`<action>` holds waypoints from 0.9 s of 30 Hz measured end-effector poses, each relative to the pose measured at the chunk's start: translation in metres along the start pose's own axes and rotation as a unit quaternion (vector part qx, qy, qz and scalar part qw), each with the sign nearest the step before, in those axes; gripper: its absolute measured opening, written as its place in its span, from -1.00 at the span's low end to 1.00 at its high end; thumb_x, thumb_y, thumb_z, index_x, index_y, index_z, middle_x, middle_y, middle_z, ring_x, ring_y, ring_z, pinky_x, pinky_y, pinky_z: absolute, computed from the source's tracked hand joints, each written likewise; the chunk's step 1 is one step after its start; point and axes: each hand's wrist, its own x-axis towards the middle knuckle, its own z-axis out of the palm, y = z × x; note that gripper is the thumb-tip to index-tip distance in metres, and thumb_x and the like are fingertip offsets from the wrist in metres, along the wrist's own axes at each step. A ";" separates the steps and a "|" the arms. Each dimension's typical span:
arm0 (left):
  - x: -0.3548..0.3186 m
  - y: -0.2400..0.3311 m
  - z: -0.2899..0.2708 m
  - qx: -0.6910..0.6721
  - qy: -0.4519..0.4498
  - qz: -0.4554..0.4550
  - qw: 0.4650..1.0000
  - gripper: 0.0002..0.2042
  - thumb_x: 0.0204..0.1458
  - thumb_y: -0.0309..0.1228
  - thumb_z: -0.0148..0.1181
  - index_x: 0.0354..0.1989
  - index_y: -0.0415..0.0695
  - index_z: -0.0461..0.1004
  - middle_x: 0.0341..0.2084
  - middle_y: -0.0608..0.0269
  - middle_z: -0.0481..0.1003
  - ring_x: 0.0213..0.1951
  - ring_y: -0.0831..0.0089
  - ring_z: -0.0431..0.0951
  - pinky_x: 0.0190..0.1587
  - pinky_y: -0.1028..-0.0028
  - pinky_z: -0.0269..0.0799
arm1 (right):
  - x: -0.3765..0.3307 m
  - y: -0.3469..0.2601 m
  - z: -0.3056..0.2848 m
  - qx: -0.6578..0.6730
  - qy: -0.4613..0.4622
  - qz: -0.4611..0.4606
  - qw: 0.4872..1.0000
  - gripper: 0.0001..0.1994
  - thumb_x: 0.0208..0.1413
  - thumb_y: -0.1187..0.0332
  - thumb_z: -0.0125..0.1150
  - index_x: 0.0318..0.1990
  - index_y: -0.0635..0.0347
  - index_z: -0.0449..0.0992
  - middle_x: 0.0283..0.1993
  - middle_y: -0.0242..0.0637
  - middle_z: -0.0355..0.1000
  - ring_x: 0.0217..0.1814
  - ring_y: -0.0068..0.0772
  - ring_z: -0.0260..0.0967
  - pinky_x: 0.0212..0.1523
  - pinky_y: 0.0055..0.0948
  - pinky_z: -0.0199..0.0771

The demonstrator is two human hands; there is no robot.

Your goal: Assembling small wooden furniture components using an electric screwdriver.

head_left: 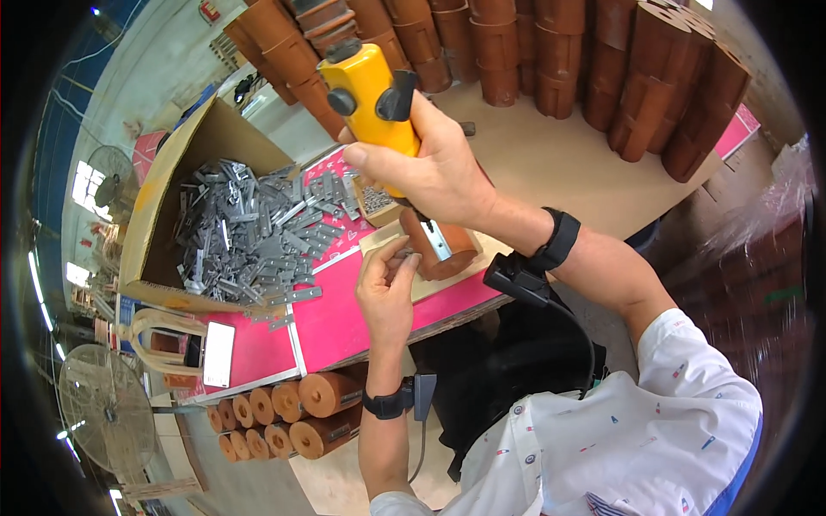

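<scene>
A person in a white patterned shirt (619, 430) works at a pink-topped table (361, 314). The right hand (443, 168) is wrapped around a yellow power tool (366, 99), whose black nose points down at a metal plate (437, 243) on a brown cylinder (454, 262). The cylinder lies on its side on a tan board (489, 251) near the table's front edge. The left hand (385, 297) is just beside it, thumb and fingers drawn together; I cannot tell whether they pinch something small. Left of the hands, a cardboard box (142, 232) tipped on its side spills loose grey metal plates (258, 228) across the tabletop, and a small box of screws (377, 203) sits between that pile and the cylinder. A phone with a white screen (218, 354) stands at the near left corner. More brown cylinders (318, 396) lie stacked below, and tall brown columns (499, 56) line the back.
</scene>
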 end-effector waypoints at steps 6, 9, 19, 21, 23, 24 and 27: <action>-0.002 0.014 0.017 0.011 -0.004 -0.008 1.000 -0.72 -0.05 -0.60 0.22 -0.10 -0.27 0.48 -0.38 0.23 0.54 -0.30 0.56 0.51 -0.23 0.53 0.44 | -0.007 -0.008 0.002 0.027 -0.005 0.024 0.999 -0.59 -0.06 0.27 0.32 -0.11 0.29 0.35 -0.35 -0.27 0.40 -0.35 -0.52 0.35 -0.30 -0.48 0.38; -0.002 0.013 0.019 0.029 -0.003 -0.002 1.000 -0.69 -0.06 -0.60 0.23 -0.08 -0.26 0.47 -0.38 0.22 0.55 -0.30 0.54 0.53 -0.21 0.51 0.44 | -0.009 -0.006 0.003 0.033 -0.014 0.037 0.999 -0.56 -0.07 0.25 0.32 -0.09 0.31 0.34 -0.34 -0.22 0.42 -0.35 -0.44 0.37 -0.28 -0.43 0.39; 0.001 0.013 0.022 0.012 -0.004 -0.005 1.000 -0.72 -0.07 -0.62 0.23 -0.12 -0.27 0.48 -0.36 0.18 0.57 -0.30 0.51 0.54 -0.20 0.50 0.42 | -0.011 -0.006 -0.002 0.014 -0.036 0.050 0.998 -0.48 -0.08 0.27 0.33 -0.01 0.34 0.31 -0.32 -0.16 0.45 -0.34 -0.41 0.42 -0.27 -0.41 0.42; 0.004 0.012 0.023 0.015 -0.002 -0.008 1.000 -0.73 -0.07 -0.62 0.23 -0.13 -0.27 0.48 -0.37 0.18 0.57 -0.30 0.51 0.54 -0.20 0.50 0.42 | -0.010 -0.005 -0.003 -0.028 -0.039 -0.016 0.999 -0.62 0.03 0.31 0.30 -0.05 0.24 0.31 -0.28 -0.40 0.35 -0.35 -0.65 0.30 -0.32 -0.58 0.35; 0.005 0.012 0.023 0.018 -0.002 -0.011 1.000 -0.74 -0.07 -0.61 0.24 -0.14 -0.27 0.48 -0.38 0.18 0.57 -0.30 0.50 0.54 -0.21 0.50 0.42 | -0.009 -0.006 -0.004 -0.045 -0.037 -0.011 0.998 -0.61 0.02 0.30 0.31 -0.06 0.25 0.32 -0.29 -0.39 0.36 -0.34 -0.64 0.30 -0.31 -0.57 0.35; 0.006 0.013 0.023 0.025 0.000 -0.012 1.000 -0.75 -0.07 -0.59 0.26 -0.16 -0.27 0.49 -0.39 0.18 0.57 -0.31 0.50 0.54 -0.22 0.50 0.42 | -0.008 -0.006 -0.004 -0.060 -0.039 -0.007 0.997 -0.60 0.01 0.28 0.33 -0.07 0.25 0.33 -0.30 -0.38 0.38 -0.33 -0.63 0.31 -0.30 -0.56 0.35; 0.008 0.008 0.021 0.051 0.001 -0.005 0.999 -0.78 -0.07 -0.56 0.28 -0.21 -0.28 0.49 -0.42 0.19 0.57 -0.32 0.49 0.53 -0.23 0.48 0.42 | -0.009 0.003 -0.004 -0.069 -0.028 -0.031 0.997 -0.59 -0.01 0.26 0.33 -0.08 0.26 0.33 -0.31 -0.35 0.40 -0.32 -0.62 0.33 -0.29 -0.56 0.35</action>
